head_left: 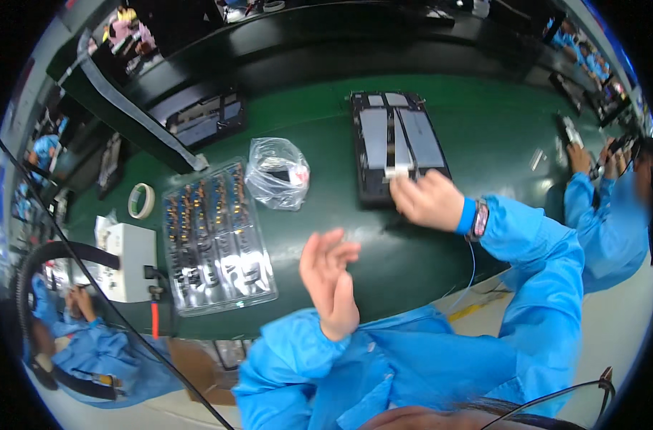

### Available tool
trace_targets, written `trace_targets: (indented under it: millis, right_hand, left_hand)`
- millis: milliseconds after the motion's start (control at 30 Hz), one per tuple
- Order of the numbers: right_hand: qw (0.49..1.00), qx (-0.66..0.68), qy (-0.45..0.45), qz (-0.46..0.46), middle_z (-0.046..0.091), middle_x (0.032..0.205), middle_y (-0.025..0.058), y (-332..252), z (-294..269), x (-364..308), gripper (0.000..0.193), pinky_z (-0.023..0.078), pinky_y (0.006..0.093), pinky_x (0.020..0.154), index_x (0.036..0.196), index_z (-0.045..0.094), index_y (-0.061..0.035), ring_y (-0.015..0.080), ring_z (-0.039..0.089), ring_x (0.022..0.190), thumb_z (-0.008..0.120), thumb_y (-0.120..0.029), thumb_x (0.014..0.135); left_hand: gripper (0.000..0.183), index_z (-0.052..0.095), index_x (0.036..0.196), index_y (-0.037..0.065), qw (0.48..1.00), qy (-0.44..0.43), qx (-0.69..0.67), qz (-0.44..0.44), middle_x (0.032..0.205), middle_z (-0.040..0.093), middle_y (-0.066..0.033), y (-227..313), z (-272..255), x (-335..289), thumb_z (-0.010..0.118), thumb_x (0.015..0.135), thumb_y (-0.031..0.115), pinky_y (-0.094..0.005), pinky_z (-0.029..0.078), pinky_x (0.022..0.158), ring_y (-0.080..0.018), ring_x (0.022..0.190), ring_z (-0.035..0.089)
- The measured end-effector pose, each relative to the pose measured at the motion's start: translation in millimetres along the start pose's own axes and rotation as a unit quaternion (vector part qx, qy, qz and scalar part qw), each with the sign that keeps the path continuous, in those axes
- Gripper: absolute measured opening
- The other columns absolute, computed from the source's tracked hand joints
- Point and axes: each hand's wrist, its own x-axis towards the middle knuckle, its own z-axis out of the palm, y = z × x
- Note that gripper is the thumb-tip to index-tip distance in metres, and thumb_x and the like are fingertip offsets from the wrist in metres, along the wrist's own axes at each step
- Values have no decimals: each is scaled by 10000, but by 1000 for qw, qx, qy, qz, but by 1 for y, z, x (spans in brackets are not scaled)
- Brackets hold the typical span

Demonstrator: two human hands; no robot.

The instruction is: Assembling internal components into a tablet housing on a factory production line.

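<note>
A black tablet-like device (pixel 374 188) with grey rectangular panels lies on the green table, in front of me and to the right. My right hand (pixel 428 202) is over its near end, fingers closed at a white strip (pixel 403 150) that runs along the middle of the device. Exactly how the fingertips grip the strip is partly hidden. My left hand (pixel 328 279) is raised above the table near its front edge, palm and fingers spread, holding nothing. Left of it lies a clear plastic tray (pixel 222 304) with rows of small dark and orange-gold parts.
A clear plastic bag (pixel 277 175) lies beyond the tray. Further left are a tape roll (pixel 141 201), a white box (pixel 134 261) with a black hose, and a dark slanted post (pixel 129 115). Another device (pixel 208 122) lies behind it. Co-workers in blue sit on both sides.
</note>
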Motion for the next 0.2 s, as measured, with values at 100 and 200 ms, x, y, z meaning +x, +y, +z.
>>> trace_targets:
  millis: [100, 200]
  right_hand:
    - [995, 63, 74, 6, 510, 752, 11, -61, -25, 7, 226, 311, 221, 459, 844, 591, -29, 73, 423, 468, 549, -146, 655]
    - [985, 146, 87, 12, 521, 757, 13, -91, -23, 9, 233, 341, 228, 461, 849, 592, -37, 83, 448, 462, 569, -161, 653]
  left_hand:
    - [650, 168, 1353, 28, 990, 77, -102, 64, 1268, 371, -187, 18, 0, -35, 504, 804, 117, -350, 408, 825, -258, 981, 500]
    - [684, 152, 1376, 74, 992, 115, -44, 7, 1304, 334, -143, 20, -6, -58, 516, 805, 168, -329, 398, 820, -228, 998, 466]
